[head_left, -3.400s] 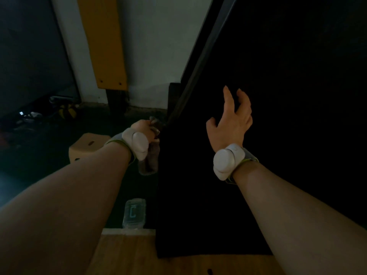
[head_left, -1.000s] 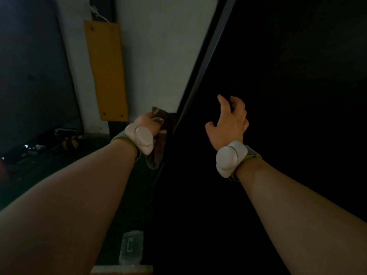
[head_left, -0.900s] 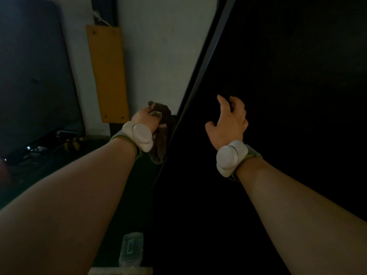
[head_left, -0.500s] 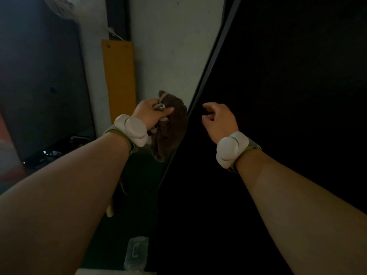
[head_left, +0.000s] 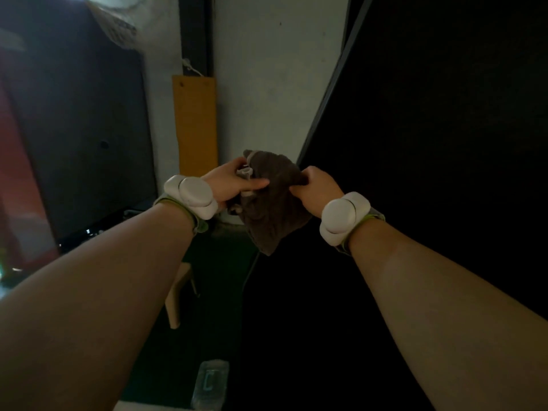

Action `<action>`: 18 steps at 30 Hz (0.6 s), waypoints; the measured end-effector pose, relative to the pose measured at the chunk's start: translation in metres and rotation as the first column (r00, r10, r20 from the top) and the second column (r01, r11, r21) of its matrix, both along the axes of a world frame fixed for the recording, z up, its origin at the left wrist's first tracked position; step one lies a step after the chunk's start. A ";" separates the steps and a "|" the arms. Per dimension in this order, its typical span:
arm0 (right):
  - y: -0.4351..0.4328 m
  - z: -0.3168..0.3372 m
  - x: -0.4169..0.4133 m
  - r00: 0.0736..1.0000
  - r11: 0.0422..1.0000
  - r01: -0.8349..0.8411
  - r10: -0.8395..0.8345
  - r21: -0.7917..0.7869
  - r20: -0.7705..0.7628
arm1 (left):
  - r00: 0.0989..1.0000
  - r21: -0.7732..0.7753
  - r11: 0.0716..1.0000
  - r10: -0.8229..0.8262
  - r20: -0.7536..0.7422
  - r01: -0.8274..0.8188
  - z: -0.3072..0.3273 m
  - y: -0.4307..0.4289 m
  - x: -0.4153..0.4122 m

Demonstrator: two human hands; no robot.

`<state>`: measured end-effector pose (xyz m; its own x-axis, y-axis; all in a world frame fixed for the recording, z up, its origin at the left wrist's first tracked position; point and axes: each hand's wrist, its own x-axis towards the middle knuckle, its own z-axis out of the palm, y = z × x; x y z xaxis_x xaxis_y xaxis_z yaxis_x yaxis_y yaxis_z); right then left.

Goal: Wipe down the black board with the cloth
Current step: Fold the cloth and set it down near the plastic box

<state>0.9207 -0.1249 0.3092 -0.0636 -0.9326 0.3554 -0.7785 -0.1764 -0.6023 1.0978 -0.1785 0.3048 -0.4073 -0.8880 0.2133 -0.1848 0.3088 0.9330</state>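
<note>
Hands at mid-frame: left hand [head_left: 228, 182] and right hand [head_left: 318, 185], each grip closed on the crumpled brown cloth [head_left: 274, 209], held just off the left edge of the tall black board [head_left: 430, 173].

The right hand [head_left: 318, 185] has left the black board [head_left: 430, 173] and crossed over to pinch the brown cloth [head_left: 274, 203]. The left hand [head_left: 234, 180] has lifted that cloth higher, so both hands now grip it together.
</note>
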 end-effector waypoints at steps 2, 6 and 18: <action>-0.002 -0.002 0.000 1.000 1.000 0.014 -0.014 -0.004 0.028 | 0.998 0.029 0.999 0.013 0.069 -0.015 -0.007 -0.001 0.003; -0.004 -0.004 0.004 0.999 1.000 0.003 -0.004 0.005 0.032 | 0.988 0.153 0.986 0.041 0.147 -0.064 -0.016 -0.003 0.010; -0.025 -0.002 0.028 1.000 0.991 0.000 0.003 -0.136 0.022 | 0.987 0.222 0.972 0.037 0.158 -0.072 -0.012 -0.020 0.043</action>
